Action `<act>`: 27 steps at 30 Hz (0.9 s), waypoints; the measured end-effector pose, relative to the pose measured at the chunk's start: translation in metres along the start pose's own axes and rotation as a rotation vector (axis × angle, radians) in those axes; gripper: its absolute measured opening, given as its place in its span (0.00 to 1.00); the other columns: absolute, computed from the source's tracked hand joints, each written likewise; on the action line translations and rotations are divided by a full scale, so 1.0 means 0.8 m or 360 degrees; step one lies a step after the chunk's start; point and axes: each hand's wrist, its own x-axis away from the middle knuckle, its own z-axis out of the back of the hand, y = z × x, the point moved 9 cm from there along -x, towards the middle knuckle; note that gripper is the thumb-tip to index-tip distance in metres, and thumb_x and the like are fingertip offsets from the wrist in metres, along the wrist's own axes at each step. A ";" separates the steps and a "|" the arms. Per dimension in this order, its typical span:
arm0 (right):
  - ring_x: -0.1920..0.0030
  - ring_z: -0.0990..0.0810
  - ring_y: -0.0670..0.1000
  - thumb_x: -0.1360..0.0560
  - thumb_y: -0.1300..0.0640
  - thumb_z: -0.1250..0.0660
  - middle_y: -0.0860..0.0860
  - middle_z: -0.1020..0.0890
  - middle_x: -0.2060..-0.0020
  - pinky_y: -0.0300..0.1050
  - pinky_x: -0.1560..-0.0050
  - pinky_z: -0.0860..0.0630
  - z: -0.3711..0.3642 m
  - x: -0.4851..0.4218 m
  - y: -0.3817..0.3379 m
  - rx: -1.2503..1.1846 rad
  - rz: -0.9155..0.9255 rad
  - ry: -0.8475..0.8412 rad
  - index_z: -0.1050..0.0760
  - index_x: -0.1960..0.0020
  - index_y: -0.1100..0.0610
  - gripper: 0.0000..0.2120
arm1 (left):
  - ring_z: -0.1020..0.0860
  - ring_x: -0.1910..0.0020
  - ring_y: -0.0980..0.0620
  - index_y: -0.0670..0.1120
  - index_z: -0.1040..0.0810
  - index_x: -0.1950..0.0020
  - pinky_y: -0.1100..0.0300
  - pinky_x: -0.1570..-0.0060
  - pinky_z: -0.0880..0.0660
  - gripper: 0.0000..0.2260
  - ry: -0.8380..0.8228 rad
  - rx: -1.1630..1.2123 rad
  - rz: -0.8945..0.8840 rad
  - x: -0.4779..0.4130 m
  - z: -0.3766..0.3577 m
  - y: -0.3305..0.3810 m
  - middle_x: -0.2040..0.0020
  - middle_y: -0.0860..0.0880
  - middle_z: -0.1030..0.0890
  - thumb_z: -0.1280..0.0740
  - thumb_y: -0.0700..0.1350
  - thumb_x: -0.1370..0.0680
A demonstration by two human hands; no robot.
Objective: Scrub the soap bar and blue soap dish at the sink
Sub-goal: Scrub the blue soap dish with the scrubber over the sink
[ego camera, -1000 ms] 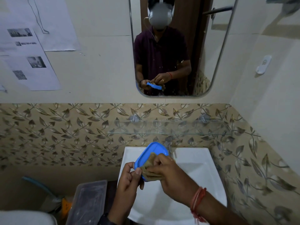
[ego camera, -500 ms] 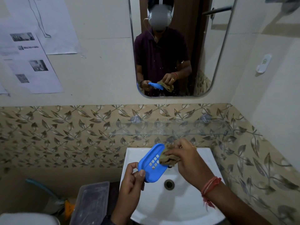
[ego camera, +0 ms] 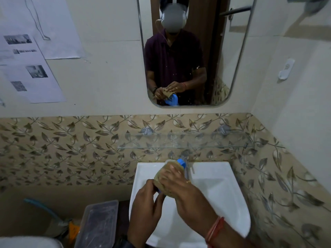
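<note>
Sink: white ceramic basin [ego camera: 215, 194] below both hands.
Left hand [ego camera: 145, 203]: pinches blue plastic soap dish [ego camera: 181, 162].
Right hand [ego camera: 180, 188]: presses tan scrub pad [ego camera: 166, 173] against it.
Risk: hard rubbing could pop the wet dish loose.

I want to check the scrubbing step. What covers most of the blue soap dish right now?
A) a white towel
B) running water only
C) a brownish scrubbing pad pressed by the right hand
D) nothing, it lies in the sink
C: the right hand presses a brownish scrub pad over the blue soap dish, leaving only its top edge visible.

Dim, soft indoor light; wide-angle edge distortion
</note>
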 end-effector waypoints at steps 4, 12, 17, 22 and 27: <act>0.24 0.38 0.47 0.29 0.80 0.44 0.48 0.27 0.29 0.45 0.22 0.43 0.036 -0.006 0.033 0.0094 -0.0116 0.0128 0.24 0.33 0.52 0.34 | 0.21 0.56 0.54 0.50 0.24 0.44 0.52 0.57 0.23 0.10 0.0037 -0.0113 -0.0092 0.005 0.012 0.014 0.53 0.56 0.20 0.38 0.53 0.19; 0.24 0.38 0.44 0.30 0.77 0.44 0.49 0.29 0.29 0.43 0.22 0.44 0.006 0.001 -0.014 0.0169 0.0129 0.0139 0.26 0.30 0.56 0.32 | 0.22 0.59 0.54 0.55 0.29 0.46 0.53 0.60 0.24 0.04 0.0066 -0.0109 -0.0115 0.006 0.010 0.020 0.55 0.55 0.21 0.35 0.49 0.19; 0.24 0.36 0.47 0.30 0.79 0.46 0.47 0.27 0.29 0.45 0.23 0.42 0.033 -0.003 0.012 0.0119 0.0045 0.0262 0.25 0.31 0.50 0.36 | 0.21 0.55 0.56 0.53 0.26 0.43 0.54 0.56 0.22 0.07 0.0113 -0.0093 -0.0141 0.008 0.016 0.018 0.52 0.56 0.19 0.37 0.52 0.19; 0.47 0.16 0.52 0.27 0.77 0.41 0.51 0.15 0.48 0.38 0.48 0.19 0.065 0.000 0.096 -0.0616 -0.0623 0.0567 0.20 0.40 0.41 0.33 | 0.19 0.53 0.61 0.64 0.28 0.44 0.72 0.55 0.25 0.08 0.0225 0.0161 -0.0094 0.009 0.029 0.017 0.51 0.62 0.19 0.34 0.52 0.21; 0.48 0.17 0.65 0.21 0.68 0.40 0.66 0.16 0.47 0.62 0.46 0.20 -0.028 0.024 0.093 -0.2040 -0.1001 0.0490 0.21 0.41 0.63 0.13 | 0.21 0.68 0.59 0.59 0.27 0.46 0.68 0.68 0.29 0.08 0.0352 0.0375 0.0047 0.011 0.020 -0.001 0.61 0.60 0.19 0.33 0.57 0.22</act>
